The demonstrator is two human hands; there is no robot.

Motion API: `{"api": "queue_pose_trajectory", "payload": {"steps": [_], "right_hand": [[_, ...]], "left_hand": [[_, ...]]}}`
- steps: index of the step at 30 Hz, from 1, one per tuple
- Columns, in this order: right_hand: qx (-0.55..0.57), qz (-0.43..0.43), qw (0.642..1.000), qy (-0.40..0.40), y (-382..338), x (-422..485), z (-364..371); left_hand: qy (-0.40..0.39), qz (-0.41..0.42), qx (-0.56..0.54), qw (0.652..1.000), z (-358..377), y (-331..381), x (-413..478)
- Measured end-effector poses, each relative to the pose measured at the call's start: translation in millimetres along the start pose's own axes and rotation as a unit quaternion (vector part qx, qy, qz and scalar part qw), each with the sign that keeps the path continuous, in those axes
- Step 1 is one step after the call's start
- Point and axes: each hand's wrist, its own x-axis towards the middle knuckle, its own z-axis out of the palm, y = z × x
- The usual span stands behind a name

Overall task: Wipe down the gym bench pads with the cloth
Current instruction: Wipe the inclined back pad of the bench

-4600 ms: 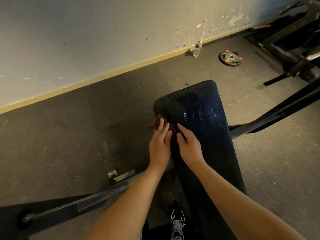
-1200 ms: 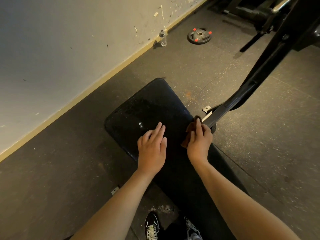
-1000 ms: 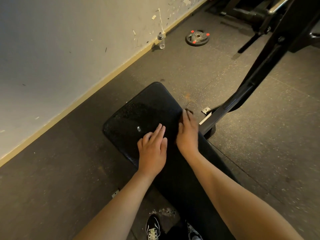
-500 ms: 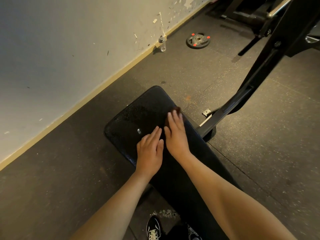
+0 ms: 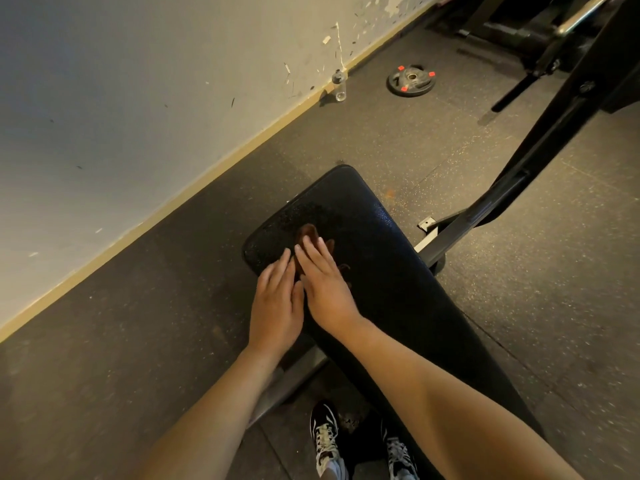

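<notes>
My right hand (image 5: 325, 289) presses the cloth (image 5: 306, 233) flat near the bench pad's (image 5: 381, 271) far end, and my left hand (image 5: 277, 306) lies flat alongside, touching it. I judge the pad's nearer length is still to wipe.

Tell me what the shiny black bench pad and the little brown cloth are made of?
The shiny black bench pad looks like vinyl or faux leather: pebbled, glossy, catching light. The little brown cloth seems soft fabric, matte and bunched under the right hand; its weave is too small to tell.
</notes>
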Motion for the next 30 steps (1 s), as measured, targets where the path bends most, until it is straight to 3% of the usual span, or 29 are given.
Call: {"api": "queue_pose_trajectory", "payload": {"steps": [2, 7, 9, 14, 16, 19, 21, 27, 30], "right_hand": [[-0.018, 0.004, 1.000, 0.025, 5, 4, -3], [0.029, 0.211, 0.967, 0.143, 31, 25, -21], [0.036, 0.196, 0.970, 0.138, 11, 21, -3], [-0.051, 0.046, 0.996, 0.062, -19, -7, 33], [-0.077, 0.058, 0.993, 0.068, -4, 1, 25], [-0.007, 0.194, 0.968, 0.159, 7, 22, 6], [0.018, 0.229, 0.954, 0.192, 0, 26, 8], [-0.059, 0.092, 0.990, 0.088, -29, -14, 50], [-0.095, 0.089, 0.987, 0.098, -11, -1, 33]], "left_hand": [[-0.015, 0.017, -0.004, 1.000, -4, -6, 0], [-0.019, 0.037, 0.033, 0.999, -15, -26, 5], [-0.024, 0.048, 0.025, 0.998, -17, -32, 5], [-0.041, 0.075, 0.004, 0.996, -22, -42, 7], [-0.046, 0.089, 0.009, 0.995, -23, -46, 7], [-0.049, 0.101, 0.007, 0.994, -21, -50, 6], [-0.046, 0.100, -0.006, 0.994, -20, -49, 6], [-0.047, 0.102, -0.032, 0.993, -26, -49, 9], [-0.054, 0.122, -0.029, 0.991, -26, -55, 9]]}}
